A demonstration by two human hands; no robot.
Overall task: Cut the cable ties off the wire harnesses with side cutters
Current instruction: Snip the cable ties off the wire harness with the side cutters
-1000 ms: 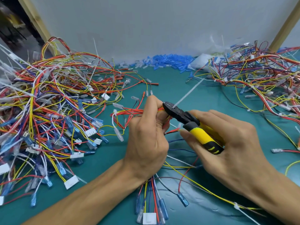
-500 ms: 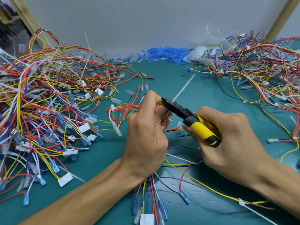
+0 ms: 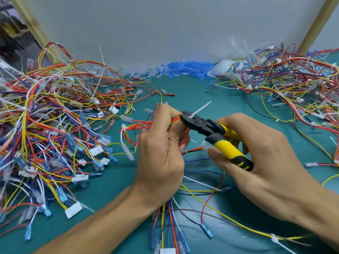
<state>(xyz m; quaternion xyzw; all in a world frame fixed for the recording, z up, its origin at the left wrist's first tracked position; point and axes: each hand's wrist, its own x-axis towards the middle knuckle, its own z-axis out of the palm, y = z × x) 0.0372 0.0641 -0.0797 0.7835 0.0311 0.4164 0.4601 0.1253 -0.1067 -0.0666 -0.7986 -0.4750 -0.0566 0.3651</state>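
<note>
Item 1. Left pile of wire harnesses (image 3: 55,125): we logged a dense tangle of red, yellow, blue and white leads on the teal table (image 3: 201,90), with white connector blocks and blue terminals along its near edge.

Item 2. Held harness (image 3: 141,124): we noted a red and orange bundle raised just above the table at centre. Its loose leads trailed down under the wrist to a white connector (image 3: 167,251) at the bottom edge.

Item 3. Left hand (image 3: 161,153): fingers were curled round the held harness, thumb on top.

Item 4. Blue sleeves (image 3: 183,69): a heap lay at the back against the grey wall.

Item 5. Cable tie (image 3: 200,109): white, it was wrapped on the held harness just beside the left thumb, its tail slanting up and right.

Item 6. Side cutters (image 3: 211,129): black head, yellow and black handles. The jaws sat at the base of the cable tie; we could not tell whether it was severed.

Item 7. Right hand (image 3: 266,162): it gripped the handles of the side cutters, close to the left hand but not touching it.

Item 8. Right pile of wire harnesses (image 3: 293,85): a second tangle lay on the far right of the table.
</note>
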